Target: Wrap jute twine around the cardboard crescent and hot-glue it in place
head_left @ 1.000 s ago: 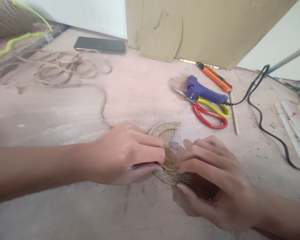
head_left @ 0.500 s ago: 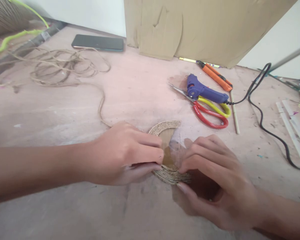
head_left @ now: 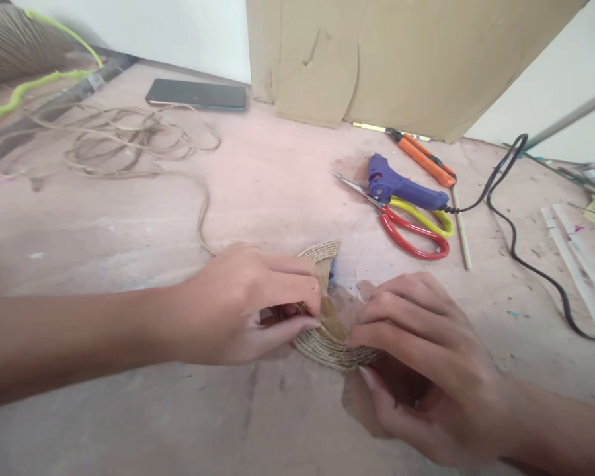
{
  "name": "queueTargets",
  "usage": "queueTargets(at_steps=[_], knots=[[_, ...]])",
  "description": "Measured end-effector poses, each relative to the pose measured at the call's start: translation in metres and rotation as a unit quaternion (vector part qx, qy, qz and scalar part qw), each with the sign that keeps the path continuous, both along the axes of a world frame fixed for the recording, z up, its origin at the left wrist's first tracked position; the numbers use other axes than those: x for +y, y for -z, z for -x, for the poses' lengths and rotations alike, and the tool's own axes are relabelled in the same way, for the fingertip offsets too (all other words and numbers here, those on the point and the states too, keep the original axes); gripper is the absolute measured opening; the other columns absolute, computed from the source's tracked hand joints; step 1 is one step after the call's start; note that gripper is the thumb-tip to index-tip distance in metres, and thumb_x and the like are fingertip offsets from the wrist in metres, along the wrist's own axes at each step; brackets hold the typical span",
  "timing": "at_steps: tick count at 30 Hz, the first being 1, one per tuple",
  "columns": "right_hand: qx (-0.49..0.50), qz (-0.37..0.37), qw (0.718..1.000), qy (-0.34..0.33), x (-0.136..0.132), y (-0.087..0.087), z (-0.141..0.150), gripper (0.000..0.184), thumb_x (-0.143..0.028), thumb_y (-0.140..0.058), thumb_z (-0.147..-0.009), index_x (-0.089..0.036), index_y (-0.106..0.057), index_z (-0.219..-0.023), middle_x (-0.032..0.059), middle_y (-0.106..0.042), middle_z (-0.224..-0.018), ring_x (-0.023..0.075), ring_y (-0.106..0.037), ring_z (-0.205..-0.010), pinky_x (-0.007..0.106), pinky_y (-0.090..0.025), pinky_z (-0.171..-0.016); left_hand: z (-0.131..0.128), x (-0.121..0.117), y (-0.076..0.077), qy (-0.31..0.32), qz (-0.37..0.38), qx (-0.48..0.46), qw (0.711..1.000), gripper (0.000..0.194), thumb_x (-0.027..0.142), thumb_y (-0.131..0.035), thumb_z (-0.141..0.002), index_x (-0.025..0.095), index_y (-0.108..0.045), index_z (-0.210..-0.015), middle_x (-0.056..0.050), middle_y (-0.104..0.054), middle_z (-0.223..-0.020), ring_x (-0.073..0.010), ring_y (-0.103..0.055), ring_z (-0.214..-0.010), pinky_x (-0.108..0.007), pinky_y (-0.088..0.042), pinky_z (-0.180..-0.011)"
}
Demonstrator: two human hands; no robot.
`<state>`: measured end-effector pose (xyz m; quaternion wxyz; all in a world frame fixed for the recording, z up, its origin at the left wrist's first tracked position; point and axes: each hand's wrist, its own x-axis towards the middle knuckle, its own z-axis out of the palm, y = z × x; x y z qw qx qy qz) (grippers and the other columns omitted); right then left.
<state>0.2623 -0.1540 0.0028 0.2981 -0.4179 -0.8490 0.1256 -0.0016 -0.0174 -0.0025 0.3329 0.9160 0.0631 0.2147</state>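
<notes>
A crescent-shaped piece of cardboard (head_left: pixel 333 324) lies in front of me, with rows of jute twine along its outer curve. My left hand (head_left: pixel 277 301) is closed at its inner side, thumb and fingers pinching the jute twine (head_left: pixel 204 221), which runs back from under that hand. My right hand (head_left: pixel 421 357) grips the crescent's lower right end, thumb below and fingers on top. The fingers hide that tip, and my left hand covers the crescent's left middle.
Beyond my right hand lie scissors (head_left: pixel 416 231), a blue glue gun (head_left: pixel 401 187) with a black cord (head_left: pixel 516 244), an orange cutter (head_left: pixel 424 158), a pencil (head_left: pixel 369 125) and glue sticks (head_left: pixel 570 261). Loose twine (head_left: pixel 129 142), a phone (head_left: pixel 197 94) and a twine roll (head_left: pixel 20 43) sit back left.
The crescent has turned, its upper tip swinging left and tilting. My left fingertips have lifted slightly from the lower twine rows. My right hand keeps its grip, and the view has shifted a little.
</notes>
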Motion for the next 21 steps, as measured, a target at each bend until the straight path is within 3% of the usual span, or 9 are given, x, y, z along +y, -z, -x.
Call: queueTargets(at_steps=[8,17,21], knots=[[-0.007,-0.026,1.000,-0.012,0.0028,0.0023,0.0029,0.027,-0.009,-0.067,-0.092,-0.016,-0.074,-0.117,0.0040,-0.083,-0.111,0.0197,-0.071,-0.104,0.042,-0.055,-0.100,-0.0003,0.0018,0.0006,0.007,0.027,0.000,1.000,0.018,0.012,-0.070,-0.109,0.021,-0.068,-0.093,0.003,-0.070,-0.086,-0.0099,-0.060,-0.068,-0.024,-0.043,-0.062],[-0.034,-0.064,0.997,-0.030,0.0013,0.0061,-0.0008,0.028,-0.010,-0.067,-0.089,-0.015,-0.075,-0.116,0.0070,-0.084,-0.111,0.0242,-0.071,-0.106,0.044,-0.054,-0.092,-0.0018,0.0028,-0.0012,0.012,0.051,0.002,0.999,0.019,0.006,-0.065,-0.106,0.020,-0.068,-0.093,0.003,-0.065,-0.083,-0.0104,-0.057,-0.070,-0.023,-0.044,-0.064],[-0.038,-0.069,0.996,-0.037,-0.0002,0.0069,-0.0009,0.037,-0.009,-0.067,-0.089,-0.011,-0.076,-0.125,0.0100,-0.085,-0.119,0.0267,-0.071,-0.115,0.045,-0.057,-0.099,-0.0012,0.0011,-0.0026,0.011,0.045,0.005,0.999,0.020,0.005,-0.064,-0.106,0.020,-0.067,-0.093,0.002,-0.065,-0.084,-0.0109,-0.056,-0.071,-0.024,-0.043,-0.063]])
